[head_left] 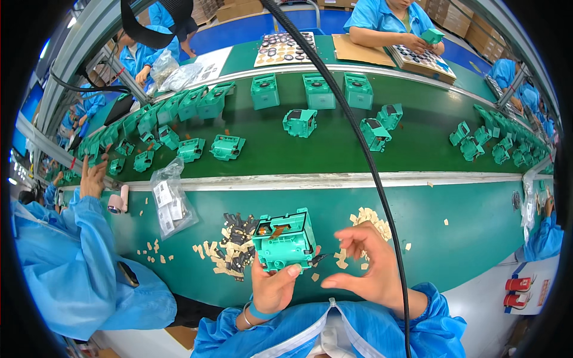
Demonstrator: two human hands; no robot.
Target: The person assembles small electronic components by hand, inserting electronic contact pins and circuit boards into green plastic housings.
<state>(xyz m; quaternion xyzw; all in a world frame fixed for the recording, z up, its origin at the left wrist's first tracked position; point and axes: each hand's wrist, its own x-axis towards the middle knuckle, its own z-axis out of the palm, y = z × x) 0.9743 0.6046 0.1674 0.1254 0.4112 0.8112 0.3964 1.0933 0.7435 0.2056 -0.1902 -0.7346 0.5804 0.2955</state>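
Observation:
My left hand (274,286) grips a green plastic housing (285,241) from below, thumb along its lower edge. An orange-brown flat flex strip (279,231) shows in the housing's open top, and a small black part sticks out at its right side. To the right of the housing, my right hand (371,262) hovers with fingers curved and apart, nothing visible between them. Behind that hand spreads a pile of small beige pieces (373,219). Left of the housing, black small parts (240,230) lie mixed with more beige pieces (221,260).
Beyond the bench, a dark green conveyor belt (256,161) carries several green housings (227,147). A clear plastic bag (173,200) with papers lies at left, near a co-worker's raised hand (92,178). A black cable (352,113) hangs across the view. Another person works across the belt.

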